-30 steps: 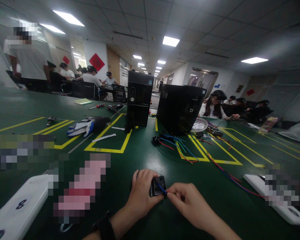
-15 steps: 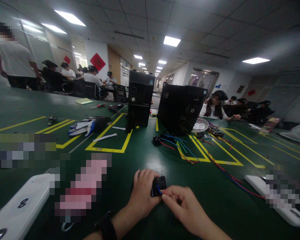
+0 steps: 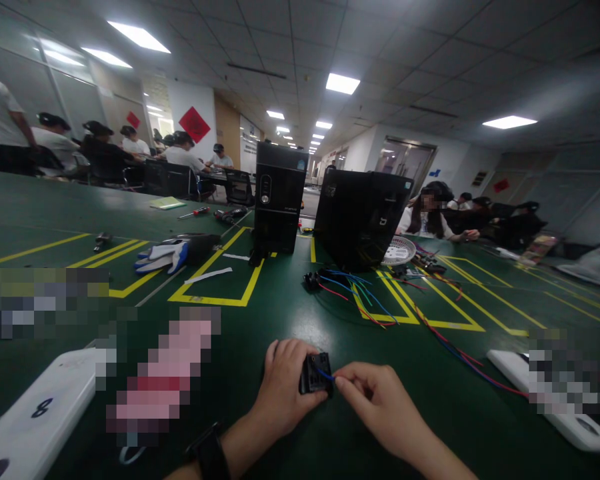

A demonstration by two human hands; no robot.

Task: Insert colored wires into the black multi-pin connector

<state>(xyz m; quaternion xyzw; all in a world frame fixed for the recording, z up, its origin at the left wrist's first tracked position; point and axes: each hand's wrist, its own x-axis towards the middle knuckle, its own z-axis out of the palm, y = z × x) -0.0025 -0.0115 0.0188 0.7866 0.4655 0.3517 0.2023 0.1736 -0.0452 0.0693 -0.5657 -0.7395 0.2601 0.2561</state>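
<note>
My left hand [image 3: 286, 383] is wrapped round a small black plastic block [image 3: 318, 375] with openings in its face, held just above the green table. A blue wire [image 3: 325, 375] runs out of the block's face toward the right. Thumb and forefinger of my right hand [image 3: 380, 403] pinch the wire's outer end, just off the block's right edge. Whether the wire's inner end is fixed in the block is too small to tell.
Two black computer cases [image 3: 279, 200] [image 3: 363, 217] stand ahead. Beyond my hands lie loose coloured wires [image 3: 365, 287]. Work gloves [image 3: 167, 255] are at the left, white devices [image 3: 45, 400] [image 3: 555, 400] at both sides. A white basket [image 3: 400, 250] stands near a seated person [image 3: 430, 213].
My right hand has moved a little right, drawing the blue wire's end away from the block. My left hand keeps its hold. A standing person at far left has shifted left.
</note>
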